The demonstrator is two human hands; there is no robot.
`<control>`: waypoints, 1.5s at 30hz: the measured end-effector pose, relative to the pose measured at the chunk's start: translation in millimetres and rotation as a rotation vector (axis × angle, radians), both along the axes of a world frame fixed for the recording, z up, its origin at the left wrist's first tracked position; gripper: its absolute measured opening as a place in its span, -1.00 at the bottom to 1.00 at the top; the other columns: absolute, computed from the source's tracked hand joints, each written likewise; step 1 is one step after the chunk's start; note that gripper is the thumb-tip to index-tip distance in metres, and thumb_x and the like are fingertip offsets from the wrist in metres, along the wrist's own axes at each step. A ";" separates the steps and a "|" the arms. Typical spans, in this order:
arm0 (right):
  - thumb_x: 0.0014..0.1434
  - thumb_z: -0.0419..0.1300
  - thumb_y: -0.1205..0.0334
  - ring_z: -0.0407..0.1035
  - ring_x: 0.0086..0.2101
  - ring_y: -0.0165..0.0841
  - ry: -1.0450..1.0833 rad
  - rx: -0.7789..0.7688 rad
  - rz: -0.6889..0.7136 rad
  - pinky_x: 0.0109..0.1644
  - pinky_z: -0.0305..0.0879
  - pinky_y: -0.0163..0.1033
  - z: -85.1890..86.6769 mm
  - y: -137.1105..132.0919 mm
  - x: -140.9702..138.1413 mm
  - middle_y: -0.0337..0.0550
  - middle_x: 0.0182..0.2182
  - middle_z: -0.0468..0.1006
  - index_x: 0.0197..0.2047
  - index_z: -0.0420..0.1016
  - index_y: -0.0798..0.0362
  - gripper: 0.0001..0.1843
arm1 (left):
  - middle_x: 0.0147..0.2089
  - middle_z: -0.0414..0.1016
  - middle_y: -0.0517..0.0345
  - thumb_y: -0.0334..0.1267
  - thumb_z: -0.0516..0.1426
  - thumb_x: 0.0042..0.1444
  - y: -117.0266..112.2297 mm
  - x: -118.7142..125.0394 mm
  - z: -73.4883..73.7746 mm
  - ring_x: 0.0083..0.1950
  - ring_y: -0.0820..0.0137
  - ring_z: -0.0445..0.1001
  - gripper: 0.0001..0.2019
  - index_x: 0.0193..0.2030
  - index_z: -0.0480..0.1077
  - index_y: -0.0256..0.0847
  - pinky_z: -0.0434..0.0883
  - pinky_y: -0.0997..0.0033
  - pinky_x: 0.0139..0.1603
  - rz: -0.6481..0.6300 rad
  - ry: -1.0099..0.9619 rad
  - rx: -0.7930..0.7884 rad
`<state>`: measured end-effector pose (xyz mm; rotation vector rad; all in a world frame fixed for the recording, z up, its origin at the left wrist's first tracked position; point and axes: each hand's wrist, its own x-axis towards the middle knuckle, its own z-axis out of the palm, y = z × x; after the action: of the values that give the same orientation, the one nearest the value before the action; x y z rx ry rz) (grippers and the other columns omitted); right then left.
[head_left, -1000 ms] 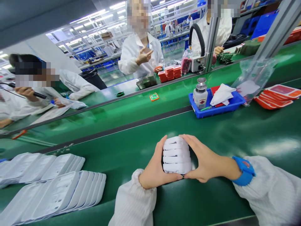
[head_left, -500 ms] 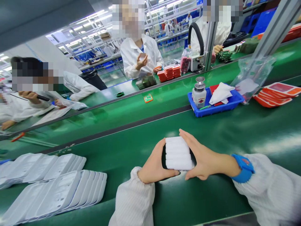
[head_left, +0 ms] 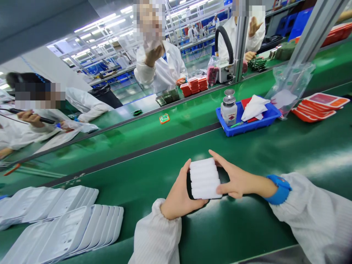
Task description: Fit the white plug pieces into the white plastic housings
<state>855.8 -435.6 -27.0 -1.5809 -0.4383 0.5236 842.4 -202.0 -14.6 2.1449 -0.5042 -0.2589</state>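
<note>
A small stack of white, rounded plastic pieces lies between my two hands, just above or on the green bench top; I cannot tell which. My left hand grips its left side, with the thumb along the near edge and the fingertips at the far left corner. On the other side my right hand curves around the stack. Its thumb presses the near right corner, and a finger reaches the far right corner. A dark gap shows between each palm and the stack.
Overlapping white plastic covers lie in rows at left. A blue tray holds a metal-topped bottle and white wipes. Red-orange covers lie at right. Beyond, a green circuit board in an orange frame lies on the belt.
My right thumb has moved onto the stack's near right corner. Both hands and the stack sit slightly further left in view. The board on the belt has shifted left; a co-worker across has raised a hand.
</note>
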 end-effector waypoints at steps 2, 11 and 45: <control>0.03 0.38 0.07 0.32 -0.04 -0.10 -0.038 0.057 -0.081 -0.06 0.42 -0.04 -4.2 1.1 2.9 0.10 0.15 0.16 0.39 -0.22 -0.04 0.06 | 0.29 0.06 -0.24 -0.22 0.33 -0.19 -0.9 -0.5 -1.3 0.25 0.02 0.20 0.10 0.36 -0.32 -0.21 0.22 -0.09 0.23 -0.001 -0.039 0.004; 0.27 0.08 -0.12 0.28 -0.04 -0.16 0.019 0.091 -0.171 -0.02 0.36 -0.07 0.1 1.2 9.9 -0.05 -0.06 0.35 0.17 0.18 0.01 -0.47 | 0.27 0.11 -0.21 -0.23 0.32 -0.19 -2.7 -1.8 -6.7 0.23 0.03 0.25 0.09 0.36 -0.32 -0.18 0.27 -0.08 0.20 -0.001 -0.078 -0.008; 0.11 0.18 0.28 0.13 0.11 -0.07 -0.747 -0.185 -0.273 0.12 0.24 0.02 -6.2 3.8 10.9 0.08 0.13 0.13 0.03 0.21 0.02 -0.60 | 0.37 -0.08 -0.21 -0.15 0.33 -0.09 -7.7 -3.5 -9.0 0.22 0.04 0.29 0.08 0.38 -0.37 -0.03 0.37 -0.01 0.12 0.016 -0.273 -0.011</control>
<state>866.7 -431.7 -33.2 -1.9549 -0.7288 -0.2675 838.8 -209.7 -23.6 2.1841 -0.6411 0.0471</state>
